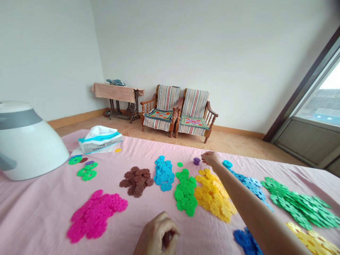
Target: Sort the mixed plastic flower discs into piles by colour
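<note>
A pink cloth (pixel 39 212), smooth and faintly creased, covers the whole table. A rounded, glossy white appliance (pixel 26 141) sits at its left edge. Flat heaps of notched plastic discs lie across the cloth: a wide green heap (pixel 300 203) by the right edge, a magenta heap (pixel 95 214) toward the near edge, and yellow (pixel 214 194), brown (pixel 136 180) and light-blue (pixel 164 173) heaps in the middle. A soft tissue pack (pixel 100 140) rests near the far left corner. The left hand (pixel 159 237) lies at the near edge, curled into a loose fist; whether it holds anything cannot be told. The right hand (pixel 211 158) stretches toward the far edge, fingertips bunched together just beside the purple piece (pixel 196 161), a small stubby disc lying alone on the cloth.
</note>
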The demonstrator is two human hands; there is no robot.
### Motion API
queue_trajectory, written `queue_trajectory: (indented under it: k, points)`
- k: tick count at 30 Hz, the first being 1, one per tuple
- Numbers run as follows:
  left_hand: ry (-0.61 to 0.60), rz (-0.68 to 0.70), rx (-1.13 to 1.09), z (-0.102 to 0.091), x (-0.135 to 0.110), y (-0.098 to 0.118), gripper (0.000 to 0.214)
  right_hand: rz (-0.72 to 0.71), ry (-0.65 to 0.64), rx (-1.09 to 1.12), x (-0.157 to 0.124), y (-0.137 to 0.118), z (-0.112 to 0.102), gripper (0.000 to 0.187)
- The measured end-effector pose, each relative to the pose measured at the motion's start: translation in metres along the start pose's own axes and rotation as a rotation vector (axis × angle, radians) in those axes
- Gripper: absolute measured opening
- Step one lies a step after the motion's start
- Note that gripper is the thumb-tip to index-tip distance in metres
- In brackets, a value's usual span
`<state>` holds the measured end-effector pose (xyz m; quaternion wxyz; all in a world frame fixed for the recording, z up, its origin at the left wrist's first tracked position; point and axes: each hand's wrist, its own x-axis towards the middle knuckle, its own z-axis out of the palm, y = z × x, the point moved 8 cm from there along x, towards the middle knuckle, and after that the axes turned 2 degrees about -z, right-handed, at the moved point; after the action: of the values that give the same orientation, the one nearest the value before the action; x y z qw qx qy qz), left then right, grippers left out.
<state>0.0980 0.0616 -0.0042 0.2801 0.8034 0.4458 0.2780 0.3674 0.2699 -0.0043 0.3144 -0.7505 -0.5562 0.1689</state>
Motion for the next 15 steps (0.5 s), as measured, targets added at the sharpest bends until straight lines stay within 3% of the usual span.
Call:
queue_trajectory:
  k: [10, 15]
  points:
    - [-0.025, -0.022, -0.008, 0.002, 0.002, -0.005, 0.022, -0.137, -0.041, -0.378, -0.015, -0.042, 0.010, 0.044]
    - [-0.019, -0.022, -0.025, 0.001, 0.000, -0.004, 0.022, -0.138, -0.066, -0.491, -0.021, -0.051, 0.020, 0.037]
